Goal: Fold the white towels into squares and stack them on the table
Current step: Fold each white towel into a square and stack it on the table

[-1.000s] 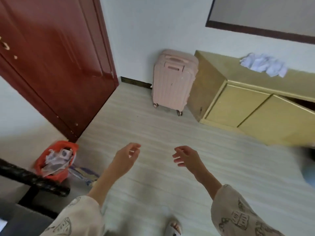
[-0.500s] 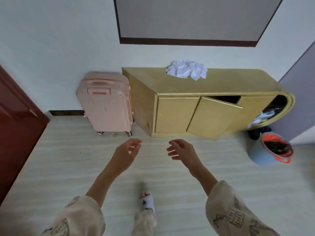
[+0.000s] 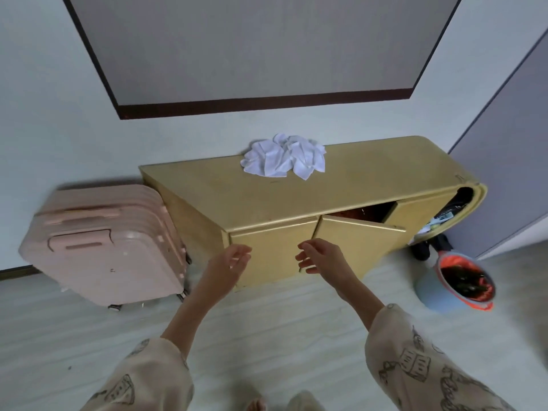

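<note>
the view has swung off the red door and the bare floor and now settles square on the cabinet (image 3: 296, 200), which fills the middle of the frame and looks larger than it did a moment ago, so the person has turned and come closer. the towels (image 3: 283, 155) sit in one crumpled white heap on the cabinet top, upper centre of the frame, close to the wall; none is folded yet and there is no stack anywhere in sight. the left hand (image 3: 229, 264) and the right hand (image 3: 318, 258) are both open and empty, fingers loosely curled, palms turned toward each other, held out in front of the cabinet's doors in the lower centre of the frame. they are well apart from the heap, which lies above them in the picture. a pink suitcase (image 3: 106, 244) stands just beside the cabinet at the left, a blue bin (image 3: 439, 298) with a red liner sits on the floor at the lower right, and one cabinet door (image 3: 355, 235) hangs ajar. by my reading the task has not properly begun: this is the approach, and the next move is a reach up over the front edge to pull one towel free of the pile and spread it flat
</note>
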